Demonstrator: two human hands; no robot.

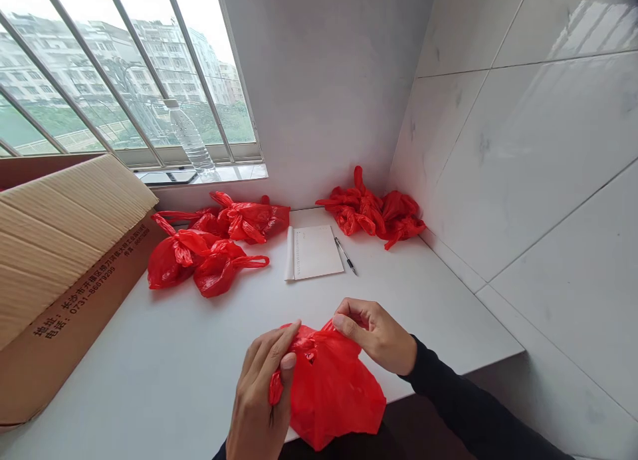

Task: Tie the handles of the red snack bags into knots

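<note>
A red plastic bag (pixel 333 387) is between my hands at the near edge of the white table, its lower part hanging over the edge. My left hand (pixel 264 380) grips the bag's gathered left side, with a bit of red plastic poking out below the thumb. At the top right of the bag, my right hand (pixel 379 334) pinches the plastic between thumb and fingers. A small dark gap shows in the gathered top between the hands. What the bag contains is hidden.
Knotted red bags (pixel 219 267) lie at the back left, and more red bags (pixel 359 211) sit in the back right corner. Between them are a notepad (pixel 316 250) and a pen (pixel 345 256). A cardboard box (pixel 80 300) stands left; a plastic bottle (pixel 192 141) is on the windowsill.
</note>
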